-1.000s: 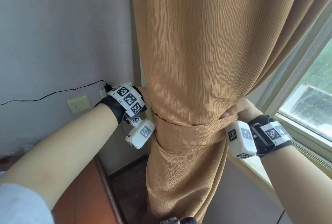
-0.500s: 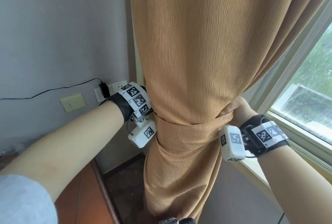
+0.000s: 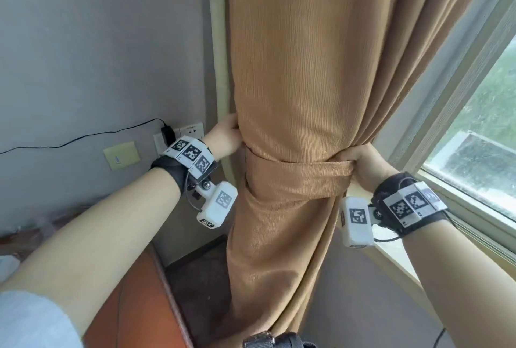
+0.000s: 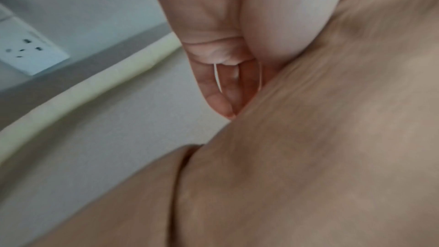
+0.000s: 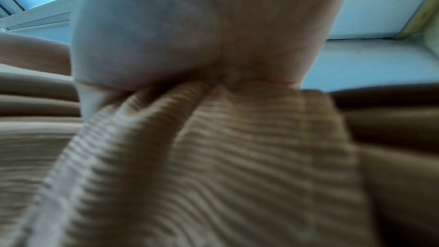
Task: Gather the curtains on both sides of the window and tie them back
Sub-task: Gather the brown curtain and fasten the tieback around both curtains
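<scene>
Curtain fabric, tan and finely ribbed, hangs gathered into one thick column between the grey wall and the window frame, cinched at mid-height by a matching tan fabric tie-back band. In the right wrist view the right hand has its fingers curled tight on the band's bunched end at the column's window side. The left hand presses against the wall side of the column; in the left wrist view its fingers are curled together, pinching what looks like a thin pale loop or cord. The band looks wrapped but not yet fastened, I judge. If either grip slackens before the ends are joined behind the column, the band could slip down and the folds spill back toward the glass.
</scene>
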The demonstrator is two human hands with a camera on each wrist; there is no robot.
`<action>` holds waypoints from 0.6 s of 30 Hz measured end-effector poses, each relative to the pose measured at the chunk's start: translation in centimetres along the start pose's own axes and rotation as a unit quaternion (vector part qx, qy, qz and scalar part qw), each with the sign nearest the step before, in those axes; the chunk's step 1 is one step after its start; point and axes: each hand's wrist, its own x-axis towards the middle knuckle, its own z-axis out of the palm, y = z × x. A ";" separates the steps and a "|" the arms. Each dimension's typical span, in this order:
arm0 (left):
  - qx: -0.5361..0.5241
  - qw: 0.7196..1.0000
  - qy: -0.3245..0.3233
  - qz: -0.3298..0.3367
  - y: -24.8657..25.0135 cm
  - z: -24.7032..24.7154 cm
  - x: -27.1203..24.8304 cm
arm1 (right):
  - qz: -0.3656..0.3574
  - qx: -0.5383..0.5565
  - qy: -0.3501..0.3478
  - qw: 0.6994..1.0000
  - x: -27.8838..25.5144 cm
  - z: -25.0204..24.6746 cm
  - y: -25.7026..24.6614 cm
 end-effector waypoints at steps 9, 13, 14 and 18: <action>-0.092 0.962 0.249 0.068 1.7 0.1 -4.4 | -0.037 -0.082 0.024 0.996 -1.0 2.4 -1.4; -0.028 0.951 0.176 0.251 3.2 1.1 -7.5 | -0.050 -0.103 0.038 0.993 -1.4 3.9 -1.8; 0.016 0.947 0.134 0.293 3.6 1.6 -8.3 | -0.050 -0.104 0.043 0.992 -1.4 4.4 -1.9; 0.234 0.917 0.092 0.310 4.0 2.9 -9.3 | -0.037 -0.117 0.003 0.992 -1.2 6.3 -2.4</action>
